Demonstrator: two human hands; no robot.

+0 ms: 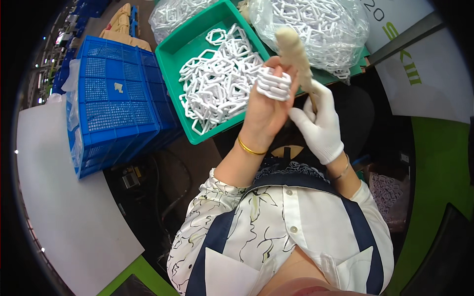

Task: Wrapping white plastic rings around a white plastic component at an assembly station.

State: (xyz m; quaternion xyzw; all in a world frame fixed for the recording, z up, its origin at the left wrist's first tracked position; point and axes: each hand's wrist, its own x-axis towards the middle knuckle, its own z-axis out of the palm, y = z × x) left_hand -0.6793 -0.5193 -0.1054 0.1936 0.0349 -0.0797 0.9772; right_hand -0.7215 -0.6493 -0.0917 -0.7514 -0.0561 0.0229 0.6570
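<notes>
My left hand [266, 106] is bare with a gold bangle and grips a small stack of white plastic frame pieces [273, 84] between fingers and thumb. My right hand [318, 123] wears a white glove and holds a beige stick-like tool [295, 54] whose rounded top rises above the stack. Both hands are held close together over the near right corner of a green tray [173, 74] that is filled with several loose white plastic frame pieces [219, 81].
A blue perforated crate [113, 103] stands left of the green tray. Clear bags of white pieces [316, 24] lie behind the tray. A white board [64, 197] lies at the left, and a bag of small white parts [387, 192] sits at the right.
</notes>
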